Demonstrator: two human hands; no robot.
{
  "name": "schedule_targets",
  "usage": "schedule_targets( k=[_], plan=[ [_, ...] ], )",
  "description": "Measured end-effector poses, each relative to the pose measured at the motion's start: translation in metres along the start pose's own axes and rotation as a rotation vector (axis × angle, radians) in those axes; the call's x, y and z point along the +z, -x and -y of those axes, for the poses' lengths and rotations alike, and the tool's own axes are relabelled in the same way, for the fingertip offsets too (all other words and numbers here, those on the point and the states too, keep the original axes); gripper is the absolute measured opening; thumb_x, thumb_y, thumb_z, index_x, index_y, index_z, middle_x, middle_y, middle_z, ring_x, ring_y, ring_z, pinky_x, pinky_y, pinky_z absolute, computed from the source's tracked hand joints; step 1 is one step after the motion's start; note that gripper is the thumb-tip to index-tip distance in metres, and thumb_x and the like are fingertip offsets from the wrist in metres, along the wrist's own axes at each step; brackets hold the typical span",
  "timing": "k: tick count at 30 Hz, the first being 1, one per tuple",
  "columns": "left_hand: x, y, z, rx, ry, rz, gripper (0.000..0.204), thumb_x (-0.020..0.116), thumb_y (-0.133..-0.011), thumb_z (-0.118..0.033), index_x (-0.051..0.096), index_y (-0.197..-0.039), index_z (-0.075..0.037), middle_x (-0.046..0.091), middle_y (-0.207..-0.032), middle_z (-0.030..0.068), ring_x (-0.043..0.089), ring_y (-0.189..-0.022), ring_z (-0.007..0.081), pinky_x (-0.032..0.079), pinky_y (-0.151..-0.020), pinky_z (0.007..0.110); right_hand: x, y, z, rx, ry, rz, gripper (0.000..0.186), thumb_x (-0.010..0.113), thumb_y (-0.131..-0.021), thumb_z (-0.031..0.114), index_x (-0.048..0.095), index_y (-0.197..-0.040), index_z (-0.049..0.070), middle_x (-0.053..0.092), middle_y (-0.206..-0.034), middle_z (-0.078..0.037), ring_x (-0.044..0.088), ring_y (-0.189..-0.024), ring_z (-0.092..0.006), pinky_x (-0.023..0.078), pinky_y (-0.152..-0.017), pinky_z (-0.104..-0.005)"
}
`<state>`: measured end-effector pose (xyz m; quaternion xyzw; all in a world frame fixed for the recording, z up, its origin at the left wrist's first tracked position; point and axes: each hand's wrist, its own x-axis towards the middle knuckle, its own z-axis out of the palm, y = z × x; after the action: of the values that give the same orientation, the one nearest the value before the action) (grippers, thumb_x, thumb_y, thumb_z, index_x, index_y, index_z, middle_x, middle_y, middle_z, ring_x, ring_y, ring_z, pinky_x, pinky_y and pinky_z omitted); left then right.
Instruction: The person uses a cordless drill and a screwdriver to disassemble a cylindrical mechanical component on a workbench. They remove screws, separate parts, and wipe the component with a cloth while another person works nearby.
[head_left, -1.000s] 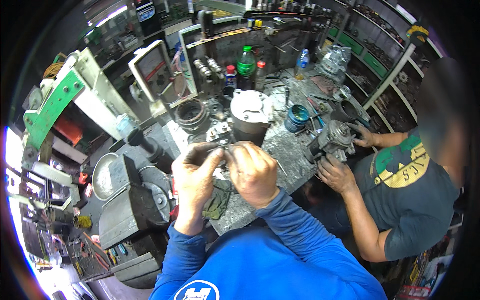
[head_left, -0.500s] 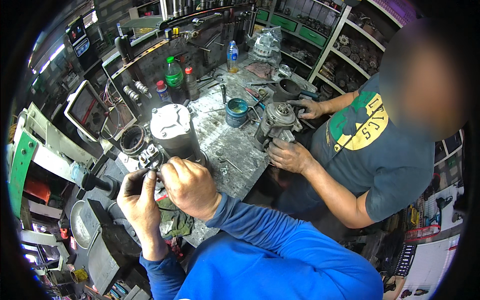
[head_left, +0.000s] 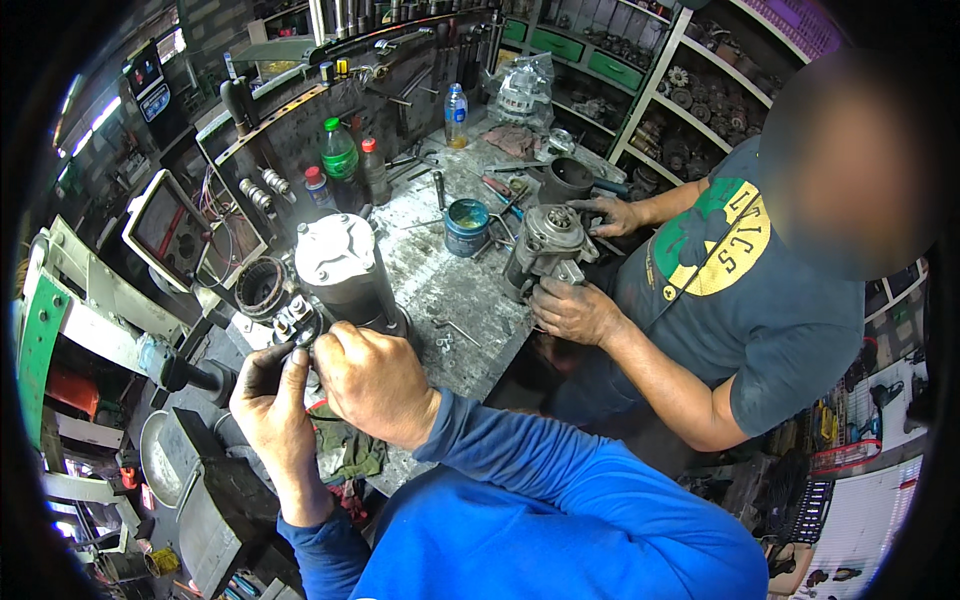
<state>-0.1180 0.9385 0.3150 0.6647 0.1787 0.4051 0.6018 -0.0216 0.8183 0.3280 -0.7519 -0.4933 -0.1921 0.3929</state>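
Note:
My left hand (head_left: 270,405) has its thumb and index finger pinched together on something too small and hidden to make out. My right hand (head_left: 375,385) is closed right beside it, fingertips meeting the left ones. Both are at the near side of a black cylindrical motor (head_left: 362,302) with a silver end cap (head_left: 335,250), standing upright on the bench. Just beyond my fingertips sits a small metal part with bolt terminals (head_left: 295,315). A round open housing with windings (head_left: 264,288) lies behind it.
Across the bench (head_left: 425,275), a co-worker's hands (head_left: 575,310) hold another motor (head_left: 548,245). Between us stand a blue tub (head_left: 468,225), a hex key (head_left: 462,330) and loose screws. Bottles (head_left: 340,155) line the back; a dark green rag (head_left: 345,445) hangs by the near edge.
The whole view has shifted slightly. My two hands stay together at the same spot by the motor, with only slight finger movement.

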Motion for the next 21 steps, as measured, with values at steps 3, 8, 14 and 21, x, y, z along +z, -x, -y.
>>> schedule_targets(
  k=[3,8,14,21],
  plan=[
    [-0.002,-0.001,-0.001,-0.028,0.024,0.008,0.01,0.076,-0.098,-0.002,0.073,-0.106,0.003,0.075,-0.098,0.0046,0.066,-0.089,0.0098,0.053,-0.085,0.026,0.003,0.0,-0.002,0.046,-0.079,0.028,0.012,0.069,-0.09,0.012,0.062,-0.09,0.002,0.065,-0.086,-0.016,0.073,-0.074,-0.0326,0.059,-0.064,-0.0421],
    [-0.001,-0.002,-0.003,-0.018,0.028,0.019,0.011,0.076,-0.097,-0.002,0.073,-0.107,0.003,0.075,-0.099,0.0053,0.067,-0.089,0.0105,0.053,-0.085,0.026,0.008,0.003,-0.007,0.079,-0.185,0.01,0.015,0.07,-0.091,0.013,0.061,-0.092,0.002,0.066,-0.087,-0.017,0.071,-0.074,-0.0367,0.059,-0.065,-0.0458],
    [0.002,0.001,-0.006,0.01,-0.058,-0.004,0.01,0.077,-0.094,0.003,0.074,-0.104,0.003,0.075,-0.096,0.0052,0.067,-0.088,0.0102,0.054,-0.082,0.026,0.008,0.004,-0.008,0.123,-0.258,-0.016,0.012,0.069,-0.095,0.01,0.066,-0.098,-0.001,0.066,-0.088,-0.019,0.068,-0.074,-0.0408,0.055,-0.064,-0.049],
    [0.006,0.006,-0.012,-0.104,0.073,-0.01,0.016,0.081,-0.095,-0.003,0.075,-0.107,0.004,0.077,-0.096,0.0062,0.068,-0.087,0.0097,0.055,-0.081,0.025,-0.001,0.0,-0.003,0.173,-0.286,0.019,0.011,0.069,-0.097,0.007,0.07,-0.101,-0.003,0.072,-0.092,-0.02,0.072,-0.082,-0.0408,0.059,-0.07,-0.0463]
  ],
)
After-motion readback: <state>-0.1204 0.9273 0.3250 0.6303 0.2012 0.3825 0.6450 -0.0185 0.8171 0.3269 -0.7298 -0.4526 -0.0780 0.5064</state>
